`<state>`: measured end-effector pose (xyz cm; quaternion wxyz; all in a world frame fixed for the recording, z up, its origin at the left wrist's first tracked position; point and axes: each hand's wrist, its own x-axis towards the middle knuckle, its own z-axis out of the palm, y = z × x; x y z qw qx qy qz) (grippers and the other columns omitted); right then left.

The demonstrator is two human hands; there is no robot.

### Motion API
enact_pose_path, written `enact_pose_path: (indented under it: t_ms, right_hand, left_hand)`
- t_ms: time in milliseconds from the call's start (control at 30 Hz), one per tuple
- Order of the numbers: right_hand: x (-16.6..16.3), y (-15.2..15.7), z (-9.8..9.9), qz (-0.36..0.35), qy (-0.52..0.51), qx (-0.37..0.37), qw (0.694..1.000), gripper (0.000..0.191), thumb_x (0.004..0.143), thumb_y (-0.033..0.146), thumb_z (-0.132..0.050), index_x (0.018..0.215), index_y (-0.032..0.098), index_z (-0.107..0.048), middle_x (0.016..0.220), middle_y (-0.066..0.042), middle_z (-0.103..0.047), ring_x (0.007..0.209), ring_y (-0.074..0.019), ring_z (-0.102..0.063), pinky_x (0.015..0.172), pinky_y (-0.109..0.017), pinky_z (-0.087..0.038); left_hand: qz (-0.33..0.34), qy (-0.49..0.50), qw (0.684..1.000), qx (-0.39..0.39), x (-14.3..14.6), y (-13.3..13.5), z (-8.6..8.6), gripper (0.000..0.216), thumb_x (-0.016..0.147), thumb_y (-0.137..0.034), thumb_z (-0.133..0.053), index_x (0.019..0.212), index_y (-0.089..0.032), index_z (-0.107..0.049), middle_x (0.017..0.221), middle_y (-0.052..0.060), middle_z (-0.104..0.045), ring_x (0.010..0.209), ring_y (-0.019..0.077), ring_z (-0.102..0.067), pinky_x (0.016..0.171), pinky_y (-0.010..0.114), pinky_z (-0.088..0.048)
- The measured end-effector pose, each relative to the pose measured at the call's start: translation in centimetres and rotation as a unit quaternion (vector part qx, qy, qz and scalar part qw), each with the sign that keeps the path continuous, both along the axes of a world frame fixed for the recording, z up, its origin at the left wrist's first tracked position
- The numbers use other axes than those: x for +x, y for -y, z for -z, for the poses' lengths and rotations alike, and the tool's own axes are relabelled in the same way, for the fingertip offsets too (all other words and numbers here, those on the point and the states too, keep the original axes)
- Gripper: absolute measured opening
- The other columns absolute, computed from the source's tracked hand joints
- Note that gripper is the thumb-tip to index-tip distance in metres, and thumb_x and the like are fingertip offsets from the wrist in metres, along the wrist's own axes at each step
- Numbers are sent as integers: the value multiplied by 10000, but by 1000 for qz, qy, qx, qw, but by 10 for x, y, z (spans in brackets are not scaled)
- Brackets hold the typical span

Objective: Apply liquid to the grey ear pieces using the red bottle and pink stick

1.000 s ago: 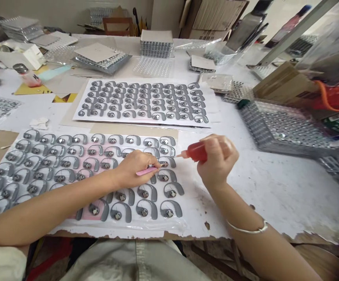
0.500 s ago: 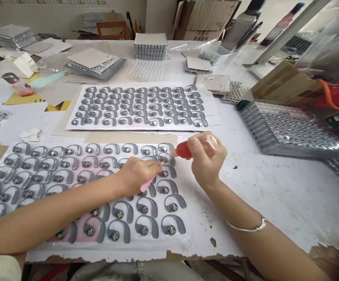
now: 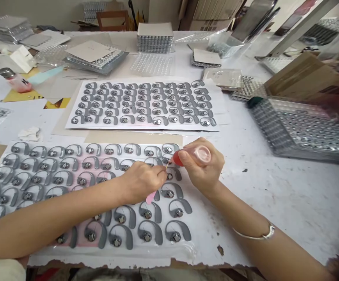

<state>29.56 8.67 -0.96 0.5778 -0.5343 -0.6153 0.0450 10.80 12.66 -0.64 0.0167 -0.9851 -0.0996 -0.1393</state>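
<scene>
My right hand [image 3: 206, 169] is closed around a small squeeze bottle [image 3: 197, 154] of red liquid. Its nozzle points left, down at a grey hook-shaped piece in the right column of the near sheet [image 3: 183, 248]. My left hand [image 3: 146, 181] rests over that sheet, fingers pinched on a thin stick with a pale tip [image 3: 167, 165]. A flat pink end [image 3: 151, 197] sticks out below the palm; whether it belongs to the same stick is hidden. Rows of grey ear-hook pieces [image 3: 176, 230] with round metallic centres cover the sheet, several hidden under my left forearm.
A second sheet of ear-hook pieces [image 3: 141, 103] lies beyond. Clear trays of metallic parts [image 3: 306, 125] stand at the right, beside a cardboard box [image 3: 300, 78]. Another bottle [image 3: 15, 80] lies at the left, and stacked trays [image 3: 154, 39] stand at the back.
The bottle has tilted so its base faces me more, and its nozzle sits closer to my left fingertips. My left hand has shifted slightly right in view; the whole view has moved a little.
</scene>
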Motion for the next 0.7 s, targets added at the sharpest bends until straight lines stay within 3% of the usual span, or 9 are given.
enact_pose_path:
  t_ms: [700]
  right_hand:
    - [1,-1,1,3,41,36,998,162,804,273,-698,714,195,-588,636,-2,-613,566,-132,-565,540,-286,-467]
  left_hand:
    - [-8,-19,999,-25,0,-1,0,94,827,-119,-543,890,-118,-612,938,89,-718,593,145,-660,441,231,-492]
